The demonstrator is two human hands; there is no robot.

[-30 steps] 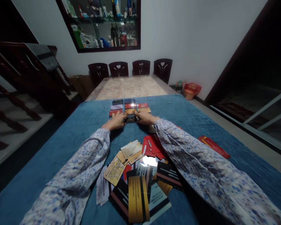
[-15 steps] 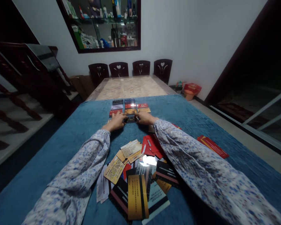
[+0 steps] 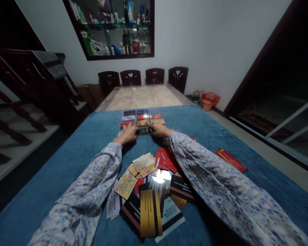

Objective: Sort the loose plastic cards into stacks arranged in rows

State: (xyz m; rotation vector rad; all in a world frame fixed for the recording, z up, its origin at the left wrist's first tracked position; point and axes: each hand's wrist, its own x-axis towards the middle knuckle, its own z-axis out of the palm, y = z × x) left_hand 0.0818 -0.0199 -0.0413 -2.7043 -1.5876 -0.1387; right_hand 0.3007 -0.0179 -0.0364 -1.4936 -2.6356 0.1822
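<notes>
Head view: hands [image 3: 129, 134] outstretched, astride dark card [image 3: 143, 131]

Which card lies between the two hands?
The dark card at the near end of the laid-out middle column. Only it has the left hand at one end and the right hand at the other.

Home dining room, table [image 3: 149, 96], chairs [image 3: 150, 79], stair railing [image 3: 20, 108]

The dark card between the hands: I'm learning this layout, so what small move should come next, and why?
Probably nudge the dark card square: the left hand and right hand are at its opposite ends, and it sits at the near end of the middle column of cards.
</notes>
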